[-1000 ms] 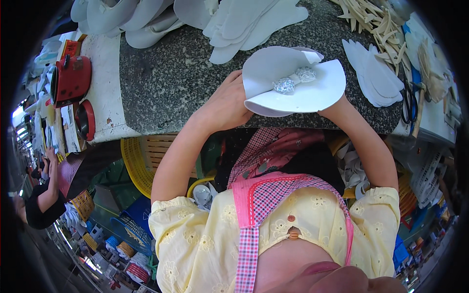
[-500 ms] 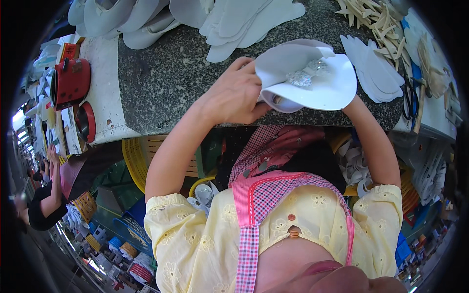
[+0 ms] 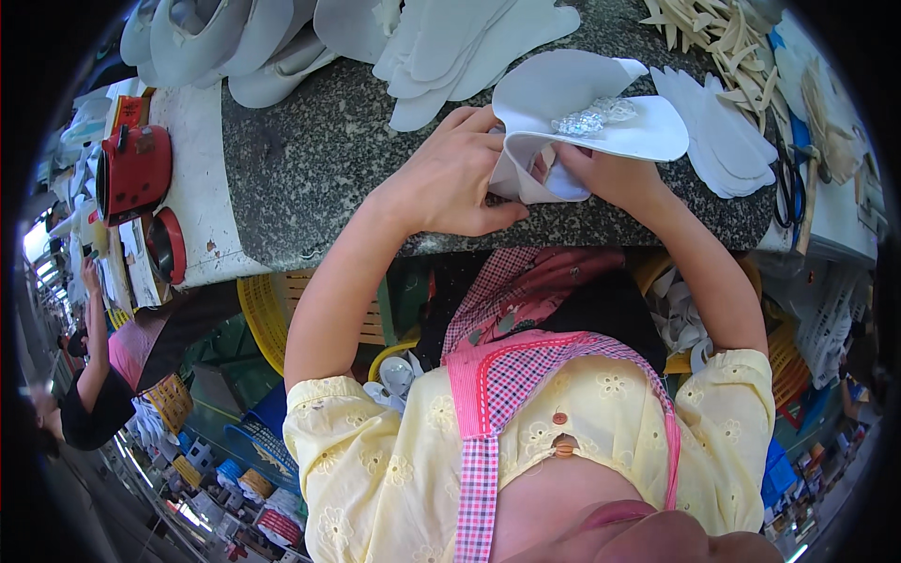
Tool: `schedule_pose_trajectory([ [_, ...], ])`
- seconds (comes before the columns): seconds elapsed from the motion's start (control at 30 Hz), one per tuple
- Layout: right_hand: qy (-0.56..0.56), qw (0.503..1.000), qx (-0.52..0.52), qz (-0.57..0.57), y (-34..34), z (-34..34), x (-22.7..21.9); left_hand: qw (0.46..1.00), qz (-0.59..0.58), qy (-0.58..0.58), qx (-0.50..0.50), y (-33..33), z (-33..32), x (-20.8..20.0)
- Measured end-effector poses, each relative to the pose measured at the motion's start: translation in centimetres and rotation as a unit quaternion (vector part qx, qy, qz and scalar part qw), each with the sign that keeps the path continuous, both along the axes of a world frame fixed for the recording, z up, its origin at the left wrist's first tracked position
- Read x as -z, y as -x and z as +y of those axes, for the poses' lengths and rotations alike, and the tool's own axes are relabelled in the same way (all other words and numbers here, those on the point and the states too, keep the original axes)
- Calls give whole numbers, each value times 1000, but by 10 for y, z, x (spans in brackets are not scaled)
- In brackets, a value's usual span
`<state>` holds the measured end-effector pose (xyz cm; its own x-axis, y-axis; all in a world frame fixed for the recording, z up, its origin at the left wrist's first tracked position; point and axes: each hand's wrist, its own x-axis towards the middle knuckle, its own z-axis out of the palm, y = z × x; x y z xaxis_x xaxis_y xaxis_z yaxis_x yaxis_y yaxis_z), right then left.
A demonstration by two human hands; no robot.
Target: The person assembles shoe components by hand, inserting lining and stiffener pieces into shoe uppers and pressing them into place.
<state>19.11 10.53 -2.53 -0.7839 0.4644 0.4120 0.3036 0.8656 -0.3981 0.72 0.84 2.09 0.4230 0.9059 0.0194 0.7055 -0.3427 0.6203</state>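
Between my hands is a white shoe upper [image 3: 549, 89], its sides curled and a glittery silver ornament [image 3: 596, 116] showing on it. My left hand [image 3: 460, 174] grips its left edge, fingers curled behind the material and thumb held low. My right hand [image 3: 610, 176] has its thumb inside the fold and holds the lower right part; its other fingers are mostly hidden. The upper is held above the dark speckled work surface [image 3: 310, 178]. Beyond it, white sole-shaped pieces [image 3: 450, 47] lie in an overlapping pile.
White shoe uppers [image 3: 202, 42] stand at the far left, near a red box-like device [image 3: 136, 174]. More white sole-shaped pieces [image 3: 713, 136] lie right, beside scissors [image 3: 784, 192] and cream strips [image 3: 723, 47]. A yellow basket [image 3: 260, 319] sits under the table; another person [image 3: 94, 385] is at left.
The upper has tilted, so its open fold now faces me more. My right hand has come out from behind it, with its thumb now inside. The left hand has stayed nearly in place.
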Motion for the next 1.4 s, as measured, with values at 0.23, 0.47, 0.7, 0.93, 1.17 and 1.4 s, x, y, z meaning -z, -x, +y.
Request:
schedule_pose_trajectory([
  [0.23, 42, 997, -16, -59, 2, 4, -11, 999, -13, -9, -29, -2, 1, 5],
  [0.47, -37, 994, -91, -46, -23, 7, -3, 999, -34, 7, -16, 1, 3, 5],
  [0.7, 262, 959, -103, -20, -23, 12, 28, 996, -59, -46, -50, -1, -5, 8],
  [0.93, 312, 945, -95, -7, -25, -40, -28, 988, 97, -120, -26, -14, -37, 8],
  [1.17, 18, 971, -227, -76, -33, -36, -19, 936, 107, -313, -121, -37, -68, 33],
  [1.4, 30, 963, -226, -144, -31, -35, -32, 959, 49, -252, -119, -33, -69, 33],
])
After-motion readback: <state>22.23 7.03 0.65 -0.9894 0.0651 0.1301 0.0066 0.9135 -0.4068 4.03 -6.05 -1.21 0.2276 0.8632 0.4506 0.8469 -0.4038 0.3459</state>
